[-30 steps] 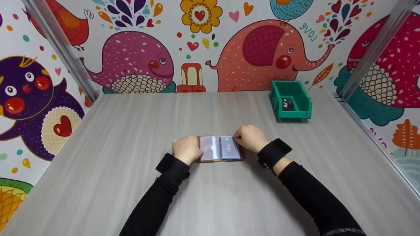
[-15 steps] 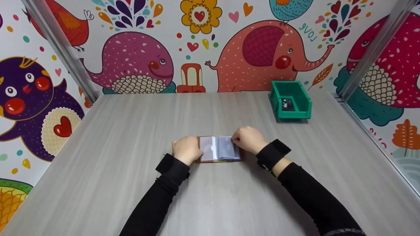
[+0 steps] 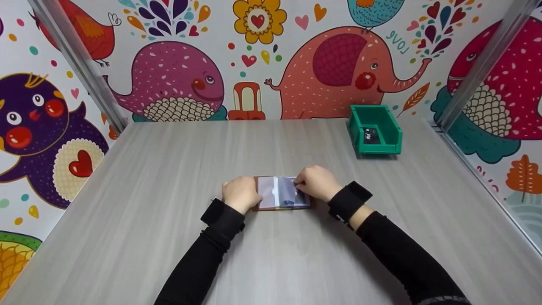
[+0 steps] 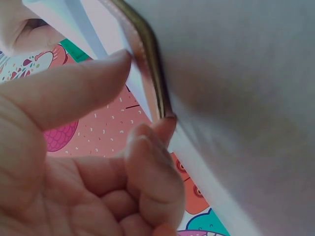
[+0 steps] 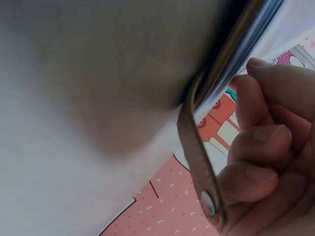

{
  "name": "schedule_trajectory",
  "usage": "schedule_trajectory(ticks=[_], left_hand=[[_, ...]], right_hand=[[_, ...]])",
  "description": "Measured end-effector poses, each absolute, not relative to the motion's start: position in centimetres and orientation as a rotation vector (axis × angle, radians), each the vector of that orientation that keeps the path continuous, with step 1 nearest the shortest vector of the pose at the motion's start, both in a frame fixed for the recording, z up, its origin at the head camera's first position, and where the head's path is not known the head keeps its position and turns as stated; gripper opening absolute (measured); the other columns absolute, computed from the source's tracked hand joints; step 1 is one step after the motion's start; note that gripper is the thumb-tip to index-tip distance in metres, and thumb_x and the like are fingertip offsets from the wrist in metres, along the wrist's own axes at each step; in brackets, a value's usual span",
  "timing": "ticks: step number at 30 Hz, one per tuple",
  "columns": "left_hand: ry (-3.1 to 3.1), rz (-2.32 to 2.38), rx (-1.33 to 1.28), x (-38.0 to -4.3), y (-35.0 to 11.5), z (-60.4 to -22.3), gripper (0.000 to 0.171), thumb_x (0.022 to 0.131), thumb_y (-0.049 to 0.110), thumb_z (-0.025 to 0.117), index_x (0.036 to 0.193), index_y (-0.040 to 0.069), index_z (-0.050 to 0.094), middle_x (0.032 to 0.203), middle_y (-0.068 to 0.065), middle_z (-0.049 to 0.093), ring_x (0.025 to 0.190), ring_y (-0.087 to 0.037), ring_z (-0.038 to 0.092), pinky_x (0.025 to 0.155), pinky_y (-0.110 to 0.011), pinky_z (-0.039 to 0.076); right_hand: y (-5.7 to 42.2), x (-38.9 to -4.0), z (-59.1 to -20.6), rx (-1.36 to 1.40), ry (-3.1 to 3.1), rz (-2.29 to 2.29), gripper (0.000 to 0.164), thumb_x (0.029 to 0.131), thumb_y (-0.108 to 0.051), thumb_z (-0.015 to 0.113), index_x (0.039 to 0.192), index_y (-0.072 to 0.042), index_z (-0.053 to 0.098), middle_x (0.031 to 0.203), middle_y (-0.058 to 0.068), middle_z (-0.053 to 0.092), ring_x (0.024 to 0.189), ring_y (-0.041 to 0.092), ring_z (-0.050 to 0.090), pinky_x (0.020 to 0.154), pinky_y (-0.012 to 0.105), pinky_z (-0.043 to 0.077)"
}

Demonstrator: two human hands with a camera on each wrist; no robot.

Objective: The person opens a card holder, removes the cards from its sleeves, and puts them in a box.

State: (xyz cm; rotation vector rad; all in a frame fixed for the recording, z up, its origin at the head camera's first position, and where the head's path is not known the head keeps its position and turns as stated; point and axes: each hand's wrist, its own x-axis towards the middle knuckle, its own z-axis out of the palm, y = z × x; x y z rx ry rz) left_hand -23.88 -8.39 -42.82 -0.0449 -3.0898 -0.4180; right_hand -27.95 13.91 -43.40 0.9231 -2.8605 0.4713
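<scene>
Head view: left hand (image 3: 240, 192) grips the open card holder's (image 3: 277, 195) left edge; right hand (image 3: 315, 183) pinches its clear sleeve (image 3: 289, 191).

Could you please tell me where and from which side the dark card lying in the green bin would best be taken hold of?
The card lies flat on the floor of the green bin, walled at the back and sides and lower at the front. I would come from above, slightly from the front, and grip its two long edges with fingertips. Both hands are busy: the left hand and right hand hold the open card holder.
</scene>
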Motion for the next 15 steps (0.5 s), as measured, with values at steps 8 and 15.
schedule_trajectory(ticks=[8, 15], left_hand=[[-3.092, -0.439, -0.024, -23.9, -8.4, -42.8, 0.023, 0.075, 0.029, 0.079, 0.08, 0.01, 0.068, 0.091, -0.01, 0.071, 0.086, -0.031, 0.066, 0.078, -0.045, 0.043], [-3.098, -0.435, -0.029, -23.9, -8.4, -42.8, 0.022, 0.075, 0.028, 0.078, 0.079, 0.01, 0.067, 0.091, -0.01, 0.071, 0.085, -0.031, 0.065, 0.078, -0.045, 0.043]], right_hand=[[12.9, -27.8, -43.4, 0.95, -2.855, 0.419, 0.009, 0.085, -0.008, 0.076, 0.093, -0.008, 0.08, 0.09, 0.005, 0.074, 0.077, 0.019, 0.068, 0.07, 0.038, 0.055], [12.3, -27.8, -43.4, 0.96, -2.838, 0.394, 0.005, 0.085, -0.008, 0.075, 0.088, -0.009, 0.08, 0.085, 0.003, 0.073, 0.072, 0.017, 0.064, 0.07, 0.039, 0.054]])
